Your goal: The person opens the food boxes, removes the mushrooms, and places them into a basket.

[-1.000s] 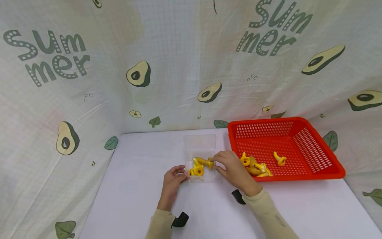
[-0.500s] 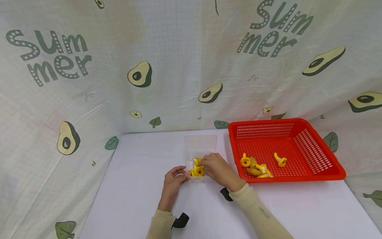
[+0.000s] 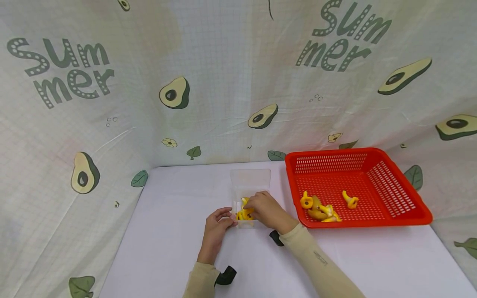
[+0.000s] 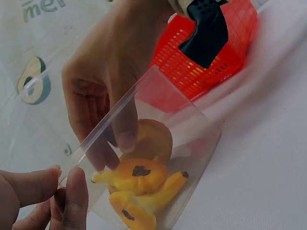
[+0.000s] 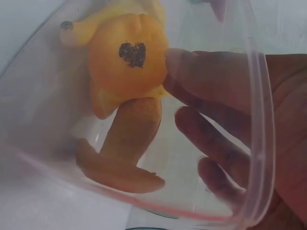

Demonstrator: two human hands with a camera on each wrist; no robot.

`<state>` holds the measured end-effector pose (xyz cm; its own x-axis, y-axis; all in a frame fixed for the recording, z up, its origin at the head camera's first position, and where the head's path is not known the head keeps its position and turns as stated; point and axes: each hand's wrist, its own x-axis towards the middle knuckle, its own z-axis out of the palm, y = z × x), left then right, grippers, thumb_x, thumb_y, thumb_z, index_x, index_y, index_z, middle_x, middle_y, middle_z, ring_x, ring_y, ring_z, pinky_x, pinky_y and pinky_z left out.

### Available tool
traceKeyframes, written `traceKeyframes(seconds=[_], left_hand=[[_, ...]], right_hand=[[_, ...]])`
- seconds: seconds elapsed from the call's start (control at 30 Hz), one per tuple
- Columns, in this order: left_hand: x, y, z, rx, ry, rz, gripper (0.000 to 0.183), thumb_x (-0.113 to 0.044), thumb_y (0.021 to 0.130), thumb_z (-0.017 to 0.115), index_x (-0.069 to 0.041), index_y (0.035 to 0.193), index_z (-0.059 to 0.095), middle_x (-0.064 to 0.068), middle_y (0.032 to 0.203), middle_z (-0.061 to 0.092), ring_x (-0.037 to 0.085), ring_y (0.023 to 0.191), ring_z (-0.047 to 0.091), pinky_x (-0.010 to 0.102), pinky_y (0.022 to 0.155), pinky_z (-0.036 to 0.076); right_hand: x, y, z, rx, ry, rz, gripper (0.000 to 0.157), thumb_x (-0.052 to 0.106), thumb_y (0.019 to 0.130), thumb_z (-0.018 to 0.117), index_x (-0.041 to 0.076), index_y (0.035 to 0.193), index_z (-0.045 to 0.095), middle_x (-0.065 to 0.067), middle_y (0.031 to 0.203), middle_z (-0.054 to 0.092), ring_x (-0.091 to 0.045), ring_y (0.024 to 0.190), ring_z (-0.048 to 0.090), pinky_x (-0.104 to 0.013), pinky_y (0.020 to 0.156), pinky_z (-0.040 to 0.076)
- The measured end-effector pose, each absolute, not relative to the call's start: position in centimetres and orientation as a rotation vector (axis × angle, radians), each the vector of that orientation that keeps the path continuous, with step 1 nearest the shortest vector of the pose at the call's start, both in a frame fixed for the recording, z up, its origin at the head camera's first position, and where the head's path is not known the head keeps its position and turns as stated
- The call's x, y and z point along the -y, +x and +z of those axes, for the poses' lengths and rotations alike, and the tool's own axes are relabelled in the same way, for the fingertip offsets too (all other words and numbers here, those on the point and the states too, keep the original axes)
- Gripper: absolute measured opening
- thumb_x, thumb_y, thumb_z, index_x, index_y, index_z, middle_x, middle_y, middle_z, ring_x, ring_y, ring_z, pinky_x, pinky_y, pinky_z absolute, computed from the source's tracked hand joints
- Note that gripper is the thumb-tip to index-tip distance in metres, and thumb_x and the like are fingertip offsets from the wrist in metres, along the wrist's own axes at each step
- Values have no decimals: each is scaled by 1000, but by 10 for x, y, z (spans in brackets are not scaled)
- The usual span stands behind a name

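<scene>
While the left hand (image 3: 218, 222) pinches the clear box (image 4: 201, 139), the right hand (image 3: 267, 210) touches a yellow mushroom (image 5: 108, 60) inside, grasped or not I can't tell; probably arranging, next likely needs gentle release.

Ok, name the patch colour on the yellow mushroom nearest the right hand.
The patch is dark grey-black, clearest in the right wrist view.

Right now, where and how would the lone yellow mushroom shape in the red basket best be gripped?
Probably by its narrow stem, pinched from above: the lone yellow mushroom shape points its stem to the back left, away from the wider cap. It lies apart from the cluster, leaving finger room, while the raised walls of the red basket would hinder a low sideways approach.
</scene>
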<state>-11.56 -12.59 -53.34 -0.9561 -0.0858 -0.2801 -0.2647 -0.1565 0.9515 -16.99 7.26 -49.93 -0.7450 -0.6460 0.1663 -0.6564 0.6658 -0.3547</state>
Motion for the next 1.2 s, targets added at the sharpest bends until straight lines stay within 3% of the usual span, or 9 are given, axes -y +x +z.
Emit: traceKeyframes(seconds=[0.27,0.57,1.2], left_hand=[[126,-115,-533,-1962,-400,2272,39,9,97,67,16,134,57,13,105,61,13,83,67,26,78,65],[125,-113,-531,-1954,-395,2293,40,11,96,68,17,133,57,10,103,60,12,82,66,26,77,65],[126,-114,-531,-1950,-385,2300,40,11,95,69,17,133,58,9,102,61,15,82,68,28,77,66]], right_hand=[[-71,-172,-498,2883,1091,650,20,7,85,88,10,104,85,-3,104,80,-25,100,66,-44,101,50],[-69,-175,-497,2915,1116,686,11,9,83,91,13,92,85,3,86,77,-16,82,61,-41,93,49],[-102,-154,-484,2662,959,848,18,7,84,89,17,94,77,6,95,74,-17,96,62,-41,97,53]])
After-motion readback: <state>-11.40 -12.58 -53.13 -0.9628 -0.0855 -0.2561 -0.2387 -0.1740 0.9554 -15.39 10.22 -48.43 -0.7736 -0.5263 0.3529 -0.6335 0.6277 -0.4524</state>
